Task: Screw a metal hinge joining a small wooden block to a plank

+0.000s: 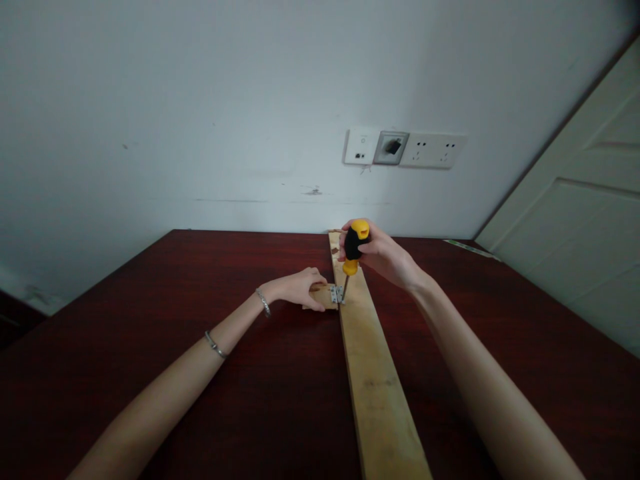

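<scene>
A hinge [337, 294] lay across a plank [377, 380] and, at nine o'clock, a block [324, 301] on the surface [240, 400]. The left hand [297, 288] had its fingers pinching the block; the right hand [387, 257] curled its fingers round a screwdriver [357, 243], tip at the hinge. Toward one o'clock, a wall box [382, 158] held a black object [394, 147].

Silvery bangle [215, 345], textured silvery bracelet [263, 303]

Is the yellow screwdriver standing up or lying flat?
Roughly upright: the right hand holds its handle above, and the shaft points down at the hinge.
</scene>
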